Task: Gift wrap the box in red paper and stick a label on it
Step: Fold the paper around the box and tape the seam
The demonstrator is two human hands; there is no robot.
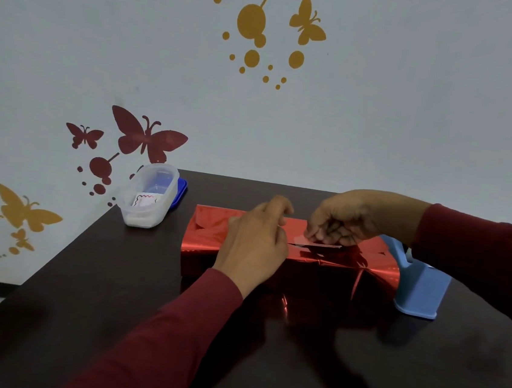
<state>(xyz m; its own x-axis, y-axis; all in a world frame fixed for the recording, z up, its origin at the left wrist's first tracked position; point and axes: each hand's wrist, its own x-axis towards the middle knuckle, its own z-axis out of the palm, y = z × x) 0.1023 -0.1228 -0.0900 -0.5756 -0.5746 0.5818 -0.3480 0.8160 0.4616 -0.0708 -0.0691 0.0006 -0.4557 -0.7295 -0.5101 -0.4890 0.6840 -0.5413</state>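
Dark table (pixel 112 289) bears red box (pixel 320 263) lengthwise left-right; both hands' grip pinches seam

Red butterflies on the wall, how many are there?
2. A big red butterfly is above the clear plastic tub, and a small red butterfly sits just to its left. None look hidden.

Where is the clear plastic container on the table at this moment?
In the head view the clear plastic container stands at the table's far left corner, near the wall, left of the red wrapped box and apart from it.
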